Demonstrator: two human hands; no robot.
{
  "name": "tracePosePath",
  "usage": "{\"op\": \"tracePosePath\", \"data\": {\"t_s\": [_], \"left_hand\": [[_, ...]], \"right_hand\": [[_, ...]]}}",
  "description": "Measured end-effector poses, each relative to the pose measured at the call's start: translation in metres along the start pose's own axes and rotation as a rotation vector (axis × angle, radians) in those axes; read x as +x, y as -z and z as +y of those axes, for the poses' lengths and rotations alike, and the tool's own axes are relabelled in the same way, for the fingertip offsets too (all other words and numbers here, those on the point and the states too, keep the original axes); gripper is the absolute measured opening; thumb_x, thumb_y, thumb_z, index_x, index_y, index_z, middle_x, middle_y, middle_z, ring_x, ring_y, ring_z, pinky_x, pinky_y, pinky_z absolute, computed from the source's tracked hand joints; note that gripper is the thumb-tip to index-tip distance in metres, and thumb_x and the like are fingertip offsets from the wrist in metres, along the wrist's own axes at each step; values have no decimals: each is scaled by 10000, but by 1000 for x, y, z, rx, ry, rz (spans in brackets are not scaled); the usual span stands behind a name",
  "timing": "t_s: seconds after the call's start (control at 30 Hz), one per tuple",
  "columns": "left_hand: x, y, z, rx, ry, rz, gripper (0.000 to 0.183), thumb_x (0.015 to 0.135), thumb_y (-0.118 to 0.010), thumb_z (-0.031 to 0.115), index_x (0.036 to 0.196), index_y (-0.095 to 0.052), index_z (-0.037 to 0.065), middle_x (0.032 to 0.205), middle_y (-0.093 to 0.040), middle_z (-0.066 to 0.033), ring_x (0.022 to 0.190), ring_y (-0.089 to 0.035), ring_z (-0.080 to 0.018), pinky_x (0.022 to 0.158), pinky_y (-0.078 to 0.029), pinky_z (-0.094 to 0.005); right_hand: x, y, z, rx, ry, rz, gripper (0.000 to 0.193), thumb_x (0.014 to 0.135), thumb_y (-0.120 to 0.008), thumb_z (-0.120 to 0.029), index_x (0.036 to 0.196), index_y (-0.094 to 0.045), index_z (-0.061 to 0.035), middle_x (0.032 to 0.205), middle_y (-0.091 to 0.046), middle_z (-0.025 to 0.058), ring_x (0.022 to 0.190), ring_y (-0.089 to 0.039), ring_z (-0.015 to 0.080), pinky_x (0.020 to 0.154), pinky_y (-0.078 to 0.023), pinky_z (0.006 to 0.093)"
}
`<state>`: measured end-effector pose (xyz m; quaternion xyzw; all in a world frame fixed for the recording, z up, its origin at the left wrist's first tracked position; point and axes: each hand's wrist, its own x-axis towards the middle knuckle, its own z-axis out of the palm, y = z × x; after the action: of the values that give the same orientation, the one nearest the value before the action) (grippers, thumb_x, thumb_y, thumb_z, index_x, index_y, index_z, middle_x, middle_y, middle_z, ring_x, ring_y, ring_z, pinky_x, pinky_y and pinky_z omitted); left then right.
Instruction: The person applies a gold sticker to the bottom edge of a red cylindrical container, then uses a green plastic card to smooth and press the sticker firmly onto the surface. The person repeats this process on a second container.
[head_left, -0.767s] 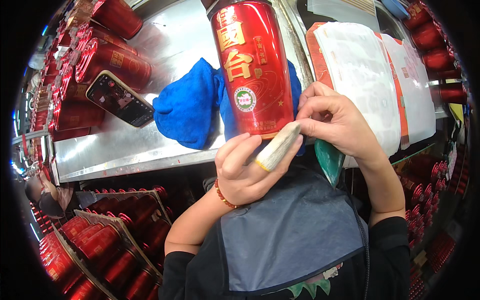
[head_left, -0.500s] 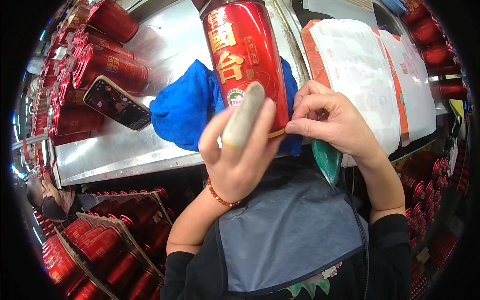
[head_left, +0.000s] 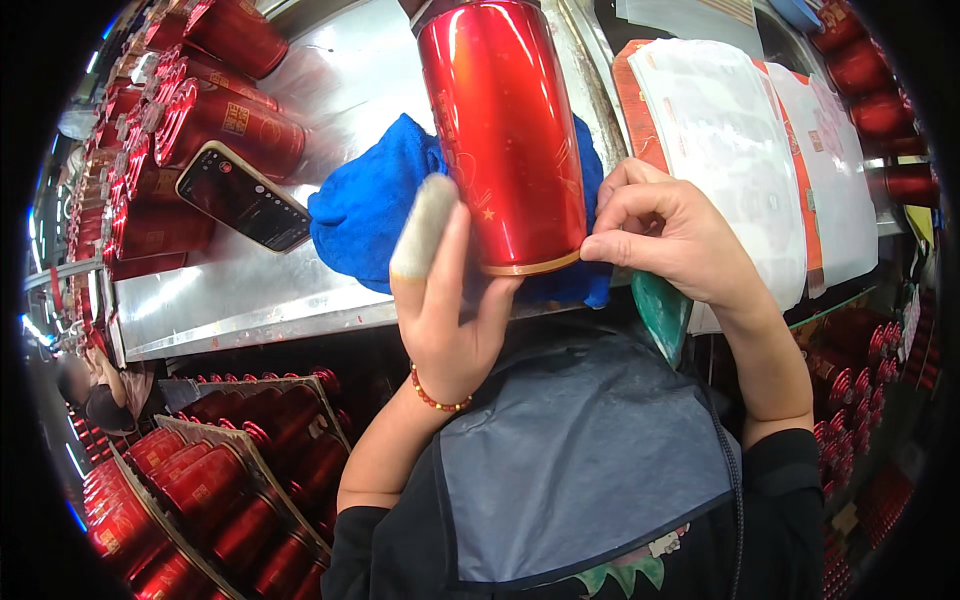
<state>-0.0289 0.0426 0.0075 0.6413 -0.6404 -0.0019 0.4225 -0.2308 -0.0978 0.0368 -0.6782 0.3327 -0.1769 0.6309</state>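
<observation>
A glossy red cylindrical bottle lies on a bunched blue cloth, its gold-rimmed base toward me. Mostly plain red faces up; a small gold star and faint gold print show at its left. My left hand has its fingers stretched along the bottle's left side, with the thumb at the base rim. A pale finger cot covers one fingertip. Pinched together, the thumb and forefinger of my right hand touch the base's right corner; whatever lies between them is hidden. Below that hand is a green pointed piece.
A phone lies on the metal table, beside stacked red bottles. White sheets over red-orange paper lie at right. Bottles in trays stand lower left. Another person is at far left.
The bottle has rolled to the left, so its large gold lettering has turned out of sight. My left hand has slid from its top to its left side. The right hand keeps nearly the same place.
</observation>
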Motion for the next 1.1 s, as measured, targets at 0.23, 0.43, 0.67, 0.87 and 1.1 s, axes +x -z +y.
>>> {"op": "tracePosePath", "data": {"t_s": [0.23, 0.43, 0.67, 0.87, 1.1], "left_hand": [[-18, 3, -4, 49, -325, 41, 303, 829, -763, 58, 1131, -761, 38, 1249, -681, -167, 1151, -627, -333, 914, -557, -373], [0, -10, 6, 175, -504, 50, 388, 690, -802, 83, 1076, -817, 125, 1182, -687, -16, 1075, -584, -227, 807, -564, -318], [25, -12, 14, 264, -276, 65, 580, 701, -828, 97, 1267, -713, 46, 1379, -619, -135, 1182, -559, -282, 1003, -495, -360], [20, -1, 6, 126, -118, 23, 707, 704, -883, 79, 1354, -625, -25, 1416, -586, -188, 1244, -579, -348, 1051, -479, -415], [5, -7, -2, -67, 26, 4, 625, 928, -763, 198, 1443, -518, -57, 1496, -513, -241, 1395, -486, -370, 1152, -393, -421]], "right_hand": [[2, 0, 2, -41, 19, -25, 148, 841, -843, -174, 829, -762, -51, 876, -535, -5, 808, -496, 96, 697, -397, 255], [1, -2, 4, 14, 28, -9, 157, 844, -844, -193, 833, -769, -57, 889, -534, -8, 747, -476, 80, 654, -389, 242], [0, -2, -2, 11, -12, -17, 140, 850, -828, -140, 825, -740, -34, 896, -544, 0, 790, -494, 83, 690, -405, 237], [-2, 0, -1, 43, -31, -12, 127, 848, -825, -115, 826, -738, -25, 903, -565, 2, 808, -511, 81, 698, -405, 235], [0, 3, 2, -14, -3, -14, 168, 854, -836, -197, 832, -768, -45, 875, -563, -3, 774, -511, 91, 690, -406, 249]]}}
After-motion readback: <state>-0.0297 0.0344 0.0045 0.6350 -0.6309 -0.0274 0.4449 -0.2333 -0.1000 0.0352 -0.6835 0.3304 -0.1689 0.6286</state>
